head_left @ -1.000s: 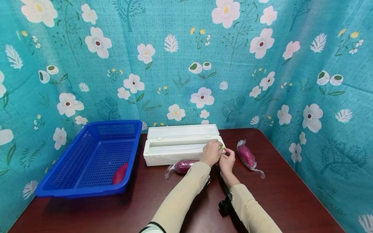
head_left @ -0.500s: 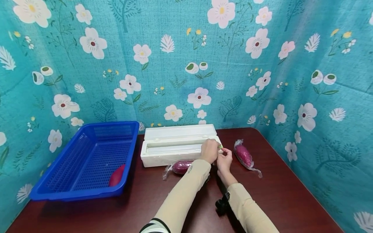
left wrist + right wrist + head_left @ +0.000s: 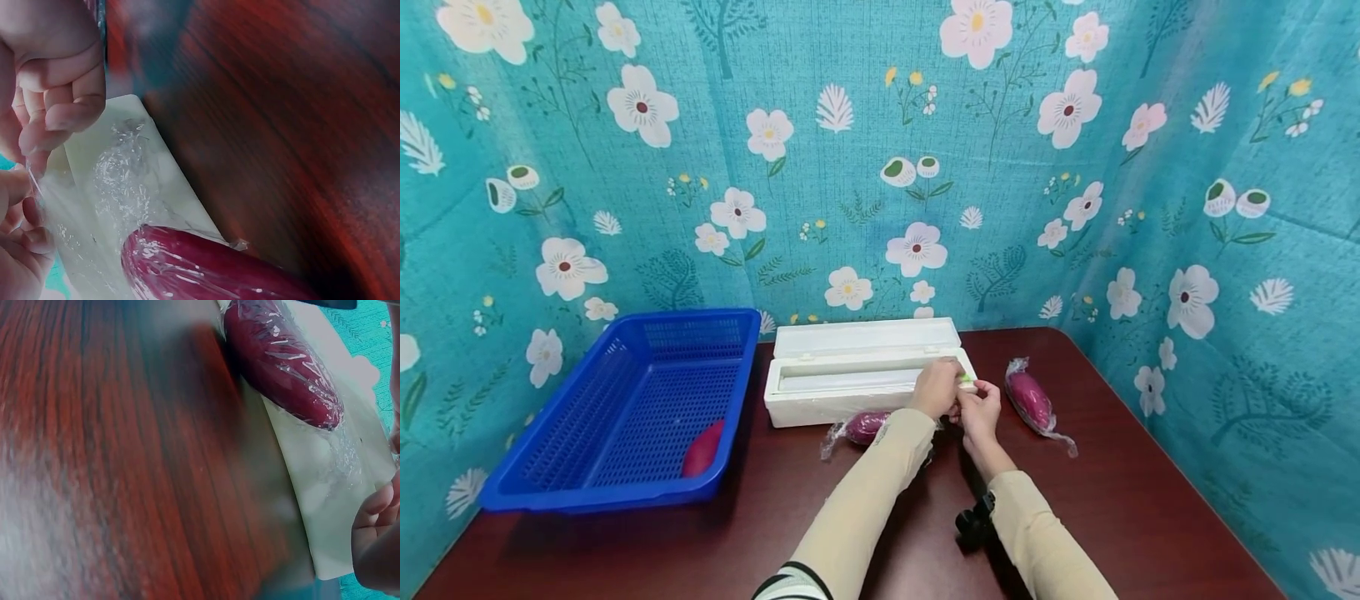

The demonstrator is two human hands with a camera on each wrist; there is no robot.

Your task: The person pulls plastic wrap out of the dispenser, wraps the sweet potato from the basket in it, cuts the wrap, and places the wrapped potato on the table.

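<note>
At the right front corner of the open, white rectangular box (image 3: 797,412), you seem to be freeing the edge of a sheet of clear plastic film (image 3: 62,225). Your right hand (image 3: 981,411) pinches that edge between thumb and finger; your left hand (image 3: 937,388) has curled fingers that appear to hold it too, beside a small bright-green piece (image 3: 965,378). One film-wrapped, purple-red oblong item (image 3: 863,427) lies just in front of the box. Your next move likely calls for an even pull that clears this item without folding the film.

Three vegetables (image 3: 863,427) (image 3: 1030,399) (image 3: 703,448); one box (image 3: 805,411); one basket (image 3: 658,425)
</note>
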